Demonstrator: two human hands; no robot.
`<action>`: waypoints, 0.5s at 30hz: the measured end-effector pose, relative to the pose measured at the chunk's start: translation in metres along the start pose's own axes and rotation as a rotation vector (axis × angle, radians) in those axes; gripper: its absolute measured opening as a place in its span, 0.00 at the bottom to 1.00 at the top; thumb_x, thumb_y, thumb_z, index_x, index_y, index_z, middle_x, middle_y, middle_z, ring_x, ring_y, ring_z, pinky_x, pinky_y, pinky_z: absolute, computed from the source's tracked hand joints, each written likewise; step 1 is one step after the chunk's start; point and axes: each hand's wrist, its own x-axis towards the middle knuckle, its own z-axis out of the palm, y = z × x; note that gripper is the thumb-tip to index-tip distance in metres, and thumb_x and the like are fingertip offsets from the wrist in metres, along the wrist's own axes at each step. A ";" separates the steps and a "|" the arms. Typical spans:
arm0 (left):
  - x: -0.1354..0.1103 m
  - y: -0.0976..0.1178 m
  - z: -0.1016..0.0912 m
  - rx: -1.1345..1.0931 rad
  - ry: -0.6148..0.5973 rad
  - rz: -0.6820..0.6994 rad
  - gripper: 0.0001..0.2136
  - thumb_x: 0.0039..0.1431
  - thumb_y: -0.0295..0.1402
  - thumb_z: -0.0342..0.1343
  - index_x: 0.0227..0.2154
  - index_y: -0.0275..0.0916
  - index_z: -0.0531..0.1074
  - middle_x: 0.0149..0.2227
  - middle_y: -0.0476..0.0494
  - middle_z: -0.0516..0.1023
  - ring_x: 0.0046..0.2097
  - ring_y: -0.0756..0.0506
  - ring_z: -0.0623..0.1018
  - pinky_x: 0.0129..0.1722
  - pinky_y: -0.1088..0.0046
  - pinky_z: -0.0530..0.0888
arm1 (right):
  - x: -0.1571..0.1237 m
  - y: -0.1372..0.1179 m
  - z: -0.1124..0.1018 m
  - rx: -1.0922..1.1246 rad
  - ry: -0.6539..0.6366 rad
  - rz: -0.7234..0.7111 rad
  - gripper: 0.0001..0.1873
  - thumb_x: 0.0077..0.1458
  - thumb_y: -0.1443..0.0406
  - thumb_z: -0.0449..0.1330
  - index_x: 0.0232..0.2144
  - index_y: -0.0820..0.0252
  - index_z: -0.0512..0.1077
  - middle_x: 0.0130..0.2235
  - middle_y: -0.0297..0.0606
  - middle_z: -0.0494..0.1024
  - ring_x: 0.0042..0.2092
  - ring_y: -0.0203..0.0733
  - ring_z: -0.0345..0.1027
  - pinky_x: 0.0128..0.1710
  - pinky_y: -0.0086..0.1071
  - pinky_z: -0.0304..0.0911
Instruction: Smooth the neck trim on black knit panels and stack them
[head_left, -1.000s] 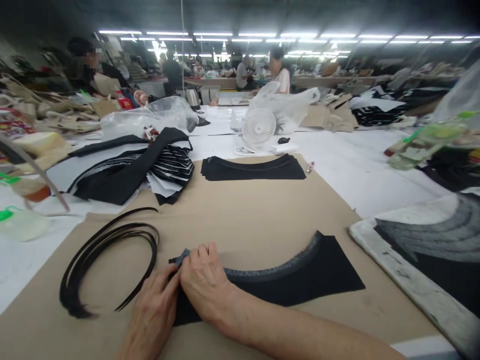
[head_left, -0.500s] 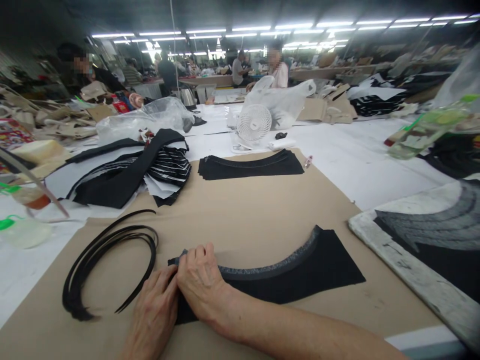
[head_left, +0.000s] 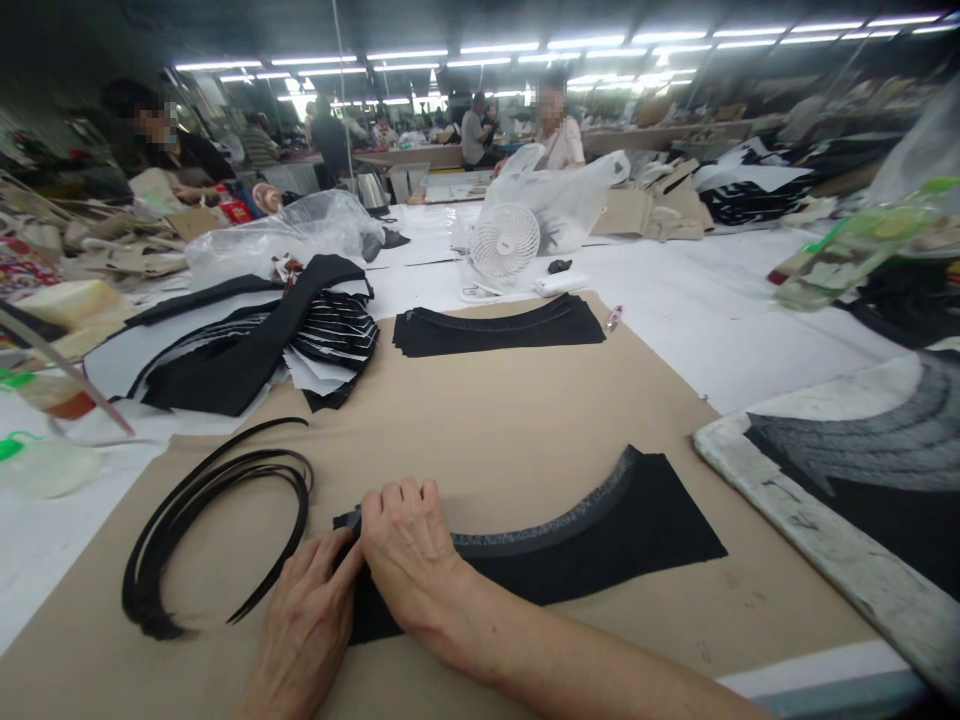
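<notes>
A flat black panel (head_left: pixel 570 565) with a curved upper edge lies on brown board; a grey, speckled band runs along that curve. My right hand (head_left: pixel 409 560) has its fingers curled over the band near the panel's left end. Beside it, nearly touching, my left hand (head_left: pixel 307 605) is closed at the panel's left corner, thumb and fingers on the edge. The fingertips of both hands are partly hidden. To the left of my hands lies a loose coil of thin black strips (head_left: pixel 154 560).
A stack of similar black panels (head_left: pixel 499 335) lies farther back on the brown board (head_left: pixel 480 410). Black pieces with white backing (head_left: pixel 247 350) are piled at left. A white fan (head_left: pixel 504 242) stands behind; a pale slab (head_left: pixel 720 440) with grey-edged pieces is at right.
My right hand has slid slightly right along the curved edge, away from the corner. My left hand stays at the corner, and the panel lies in about the same place.
</notes>
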 end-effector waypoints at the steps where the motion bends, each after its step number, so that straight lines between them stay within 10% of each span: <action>1: 0.000 0.000 0.000 0.007 0.004 0.009 0.16 0.62 0.24 0.42 0.48 0.40 0.69 0.45 0.40 0.72 0.44 0.43 0.71 0.43 0.65 0.69 | -0.001 0.002 -0.004 0.009 0.003 0.013 0.07 0.55 0.74 0.51 0.36 0.63 0.66 0.35 0.44 0.73 0.37 0.46 0.66 0.41 0.41 0.62; 15: 0.010 0.005 -0.006 0.012 0.039 -0.002 0.15 0.66 0.38 0.45 0.49 0.40 0.71 0.42 0.40 0.73 0.44 0.42 0.71 0.43 0.65 0.69 | -0.051 0.089 -0.078 0.353 0.259 0.453 0.05 0.56 0.67 0.53 0.28 0.56 0.62 0.24 0.28 0.69 0.26 0.35 0.63 0.29 0.29 0.53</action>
